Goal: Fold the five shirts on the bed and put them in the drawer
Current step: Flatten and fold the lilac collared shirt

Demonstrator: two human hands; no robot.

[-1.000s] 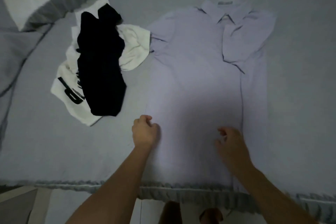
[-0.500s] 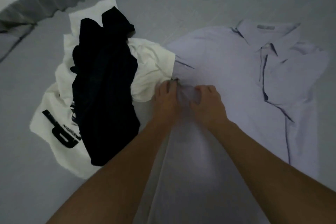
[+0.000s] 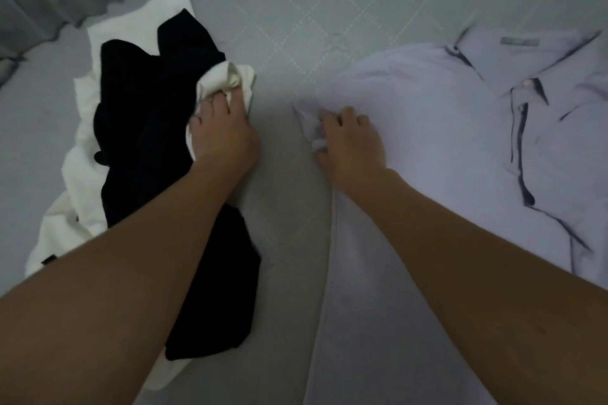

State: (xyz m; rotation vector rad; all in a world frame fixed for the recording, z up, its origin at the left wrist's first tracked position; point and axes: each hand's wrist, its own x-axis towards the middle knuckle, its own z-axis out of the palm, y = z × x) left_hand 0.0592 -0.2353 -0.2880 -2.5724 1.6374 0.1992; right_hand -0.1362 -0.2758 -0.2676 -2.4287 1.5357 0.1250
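Left hand (image 3: 223,138) grips white shirt (image 3: 82,181) fabric under black shirt (image 3: 154,128). Right hand (image 3: 352,145) bunches lavender collared shirt (image 3: 444,148) sleeve; it lies flat on grey bed (image 3: 312,10). Collar label (image 3: 519,40) unreadable.

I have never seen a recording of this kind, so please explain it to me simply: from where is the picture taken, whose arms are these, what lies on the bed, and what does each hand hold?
No machine is here: a person works with two bare hands. The single picture comes from a camera worn on the person's head, looking forward and down, so both forearms enter from the bottom edge. The grey surface is a bed. On its right side lies a pale lilac collared shirt, spread out. The right hand pinches a bunch of cloth at that shirt's left edge. To the left is a small pile: a black garment lying over a white shirt. The left hand lies on this pile, its fingers against a fold of the white cloth; whether it grips the fold I cannot tell.
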